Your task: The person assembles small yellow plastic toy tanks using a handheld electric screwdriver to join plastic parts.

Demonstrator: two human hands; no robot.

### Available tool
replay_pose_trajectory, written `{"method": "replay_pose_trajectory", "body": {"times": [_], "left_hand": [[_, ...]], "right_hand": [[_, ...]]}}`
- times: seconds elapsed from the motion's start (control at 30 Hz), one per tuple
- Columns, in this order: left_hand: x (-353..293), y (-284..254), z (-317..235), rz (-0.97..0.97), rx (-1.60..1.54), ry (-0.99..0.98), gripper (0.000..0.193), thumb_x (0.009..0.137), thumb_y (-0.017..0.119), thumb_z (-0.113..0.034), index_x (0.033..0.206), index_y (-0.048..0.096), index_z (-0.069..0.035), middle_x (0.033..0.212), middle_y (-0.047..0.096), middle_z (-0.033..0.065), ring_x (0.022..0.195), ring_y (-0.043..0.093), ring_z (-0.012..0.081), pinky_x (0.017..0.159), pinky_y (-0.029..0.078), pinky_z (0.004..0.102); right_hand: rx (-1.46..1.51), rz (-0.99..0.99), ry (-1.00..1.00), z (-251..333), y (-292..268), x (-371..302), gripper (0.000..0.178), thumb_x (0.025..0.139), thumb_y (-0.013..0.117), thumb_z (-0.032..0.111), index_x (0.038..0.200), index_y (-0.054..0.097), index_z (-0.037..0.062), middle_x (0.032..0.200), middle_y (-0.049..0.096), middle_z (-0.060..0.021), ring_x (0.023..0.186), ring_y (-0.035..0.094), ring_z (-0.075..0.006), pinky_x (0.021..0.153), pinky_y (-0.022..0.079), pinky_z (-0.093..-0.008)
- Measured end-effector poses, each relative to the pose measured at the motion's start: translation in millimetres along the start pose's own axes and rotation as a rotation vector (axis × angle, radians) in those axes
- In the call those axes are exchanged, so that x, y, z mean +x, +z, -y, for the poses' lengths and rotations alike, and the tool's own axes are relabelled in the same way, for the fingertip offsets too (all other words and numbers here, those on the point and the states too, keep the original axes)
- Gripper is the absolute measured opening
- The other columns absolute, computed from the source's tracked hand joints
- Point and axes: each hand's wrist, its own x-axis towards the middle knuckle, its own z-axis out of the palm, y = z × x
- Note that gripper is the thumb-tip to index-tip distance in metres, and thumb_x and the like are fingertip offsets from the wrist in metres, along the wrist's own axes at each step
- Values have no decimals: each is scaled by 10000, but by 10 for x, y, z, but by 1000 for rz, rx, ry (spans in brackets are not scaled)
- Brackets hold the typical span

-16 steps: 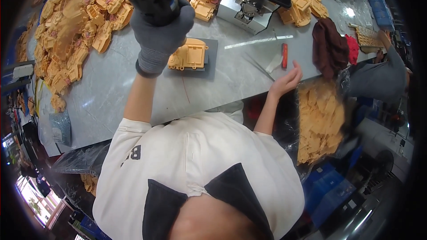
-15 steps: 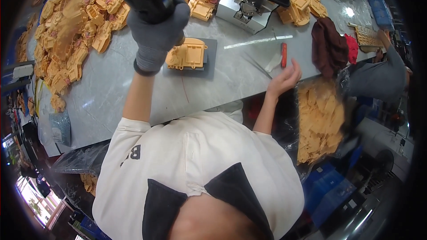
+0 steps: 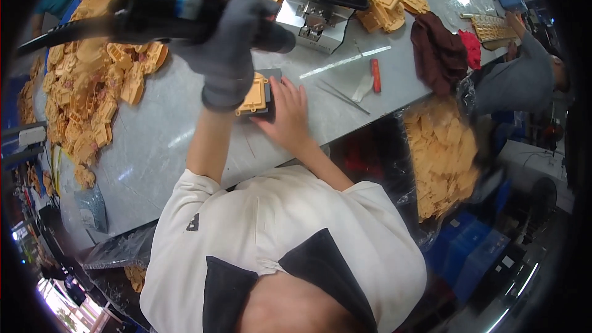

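My left hand [image 3: 227, 49] wears a grey glove and grips a black power screwdriver [image 3: 154, 7], held raised over the grey table [image 3: 160, 142]. Just below the glove lies a tan plastic part [image 3: 253, 95] on a dark flat fixture [image 3: 273, 76]. My bare right hand [image 3: 287, 114] rests flat against the part and the fixture's near right edge, fingers spread. The glove hides the tool's tip and part of the tan piece.
Heaps of tan plastic parts [image 3: 92, 92] cover the table's left and far side. A metal bench machine [image 3: 311, 18], a red-handled tool [image 3: 375, 75], tweezers [image 3: 342, 95] and a dark red cloth [image 3: 438, 49] lie to the right. A bag of tan parts [image 3: 441, 160] hangs below. Another person [image 3: 524, 80] works at far right.
My right hand has moved left from the table's near edge onto the tan part and fixture. My left hand stays raised with the screwdriver, now turned more sideways.
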Motion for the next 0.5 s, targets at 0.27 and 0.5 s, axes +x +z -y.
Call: {"method": "replay_pose_trajectory", "body": {"times": [0.27, 0.5], "left_hand": [[-189, 880, 303, -203, -76, -449, 430, 675, 631, 98, 1048, 493, -67, 805, 540, -22, 722, 511, 59, 660, 442, 212], [-73, 960, 238, -75, -325, -630, 452, 696, 617, 84, 1107, 486, -53, 852, 545, -12, 737, 524, 68, 664, 454, 225]], "right_hand": [[-22, -59, 3, -43, 78, 11, 869, 608, 794, 335, 1314, 380, 44, 1281, 452, -103, 1260, 355, -308, 1037, 193, -584], [-24, -58, -35, -16, 62, -9, 875, 601, 796, 340, 1310, 381, 38, 1274, 453, -106, 1257, 355, -305, 1043, 184, -582]]}}
